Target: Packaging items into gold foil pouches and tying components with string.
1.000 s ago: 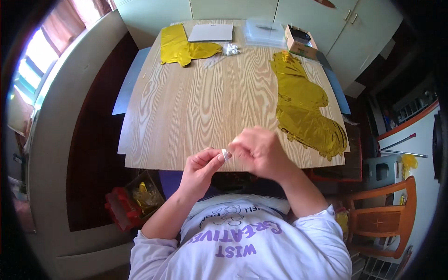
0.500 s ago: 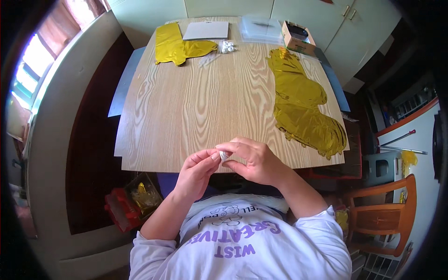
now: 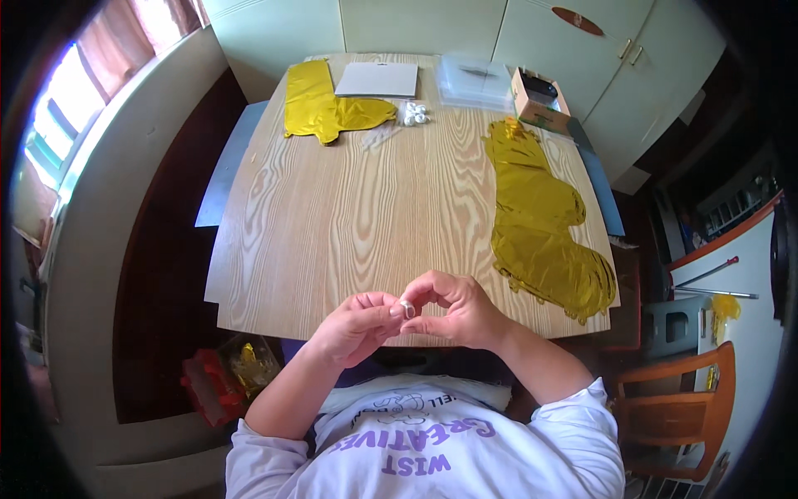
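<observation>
A small white roll (image 3: pixel 407 310) is held between my two hands, just above the table's near edge. Thumb and fingertips of my left hand (image 3: pixel 353 326) pinch it from the left. On its other side, my right hand (image 3: pixel 461 312) curves around it, index finger at the top and thumb below; whether it pulls at a loose end is too small to tell. The round end of the roll shows between the fingertips. Farther off to the right lies a flat, crinkled gold foil balloon (image 3: pixel 532 200). Another gold foil balloon (image 3: pixel 316 104) lies flat at the far left.
Beside the far-left balloon are a white flat board (image 3: pixel 378 80) and several white rolls (image 3: pixel 414 115) in a clear bag. A clear plastic box (image 3: pixel 474 83) and an open carton (image 3: pixel 540 108) stand far right. A red container (image 3: pixel 208 387) and a wooden chair (image 3: pixel 677 412) flank me.
The view has tilted up, so the table sits lower in it. My fingers have shifted on the white roll, and its round end now shows more plainly.
</observation>
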Demonstrator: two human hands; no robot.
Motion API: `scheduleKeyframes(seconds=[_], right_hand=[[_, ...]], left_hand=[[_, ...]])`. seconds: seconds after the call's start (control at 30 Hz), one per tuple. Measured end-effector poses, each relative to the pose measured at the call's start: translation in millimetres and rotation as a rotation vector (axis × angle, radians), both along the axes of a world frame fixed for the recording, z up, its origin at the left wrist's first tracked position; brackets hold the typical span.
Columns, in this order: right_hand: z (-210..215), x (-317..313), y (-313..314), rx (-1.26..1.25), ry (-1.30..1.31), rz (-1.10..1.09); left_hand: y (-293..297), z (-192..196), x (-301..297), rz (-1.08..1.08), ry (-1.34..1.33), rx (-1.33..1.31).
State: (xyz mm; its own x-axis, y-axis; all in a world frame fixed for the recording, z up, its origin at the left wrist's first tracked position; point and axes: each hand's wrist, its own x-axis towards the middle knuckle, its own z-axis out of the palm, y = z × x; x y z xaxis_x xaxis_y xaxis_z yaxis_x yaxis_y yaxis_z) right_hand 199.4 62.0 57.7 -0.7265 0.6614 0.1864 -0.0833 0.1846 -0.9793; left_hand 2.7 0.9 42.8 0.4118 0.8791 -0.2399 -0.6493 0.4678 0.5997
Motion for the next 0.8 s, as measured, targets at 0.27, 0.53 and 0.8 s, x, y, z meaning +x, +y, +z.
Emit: scheduleKeyframes(seconds=[0.27, 0.53, 0.8], right_hand=[[9.1, -30.3, 83.5, 0.104, -0.173, -0.219], [-23.0, -52.7, 265.1, -0.141, -0.625, -0.286], [-45.8, -87.2, 347.3, -0.006, -0.692, -0.473]], left_hand=[[88.7, -11.8, -22.4, 0.055, 0.05, -0.041], [152.8, 5.7, -42.1, 0.314, 0.371, -0.059], [193.8, -13.0, -31.1, 0.261, 1.307, 0.611]])
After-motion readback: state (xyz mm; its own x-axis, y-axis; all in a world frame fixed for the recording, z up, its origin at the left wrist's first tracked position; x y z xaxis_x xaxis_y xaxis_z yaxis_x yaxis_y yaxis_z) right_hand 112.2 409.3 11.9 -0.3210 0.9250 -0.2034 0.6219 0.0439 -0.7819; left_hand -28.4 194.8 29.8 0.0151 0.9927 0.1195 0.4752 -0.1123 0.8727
